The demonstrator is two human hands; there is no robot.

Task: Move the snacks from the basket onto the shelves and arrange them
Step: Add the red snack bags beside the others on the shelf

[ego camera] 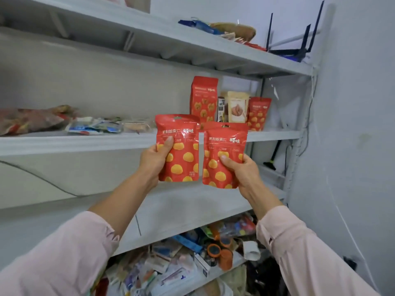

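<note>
1. Our left hand (154, 161) holds the left pouch (179, 150) upright. It is red with yellow spots; the thumb lies across its front and the fingers are curled behind.
2. Our right hand (243, 171) grasps the matching right pouch (224, 152) just beside it, thumb clamped on the front.
3. Both pouches are held in the air before the middle shelf (85, 144), at its front edge.
4. Farther back, near that shelf's right end, stand a tall red bag (204, 97), a beige pouch (237, 107) and a small red pouch (258, 113).

The middle shelf (85, 144) is blocked left by flat packets (94, 126), right by standing bags (204, 97). Open room is offered by the lower shelf (181, 204).
</note>
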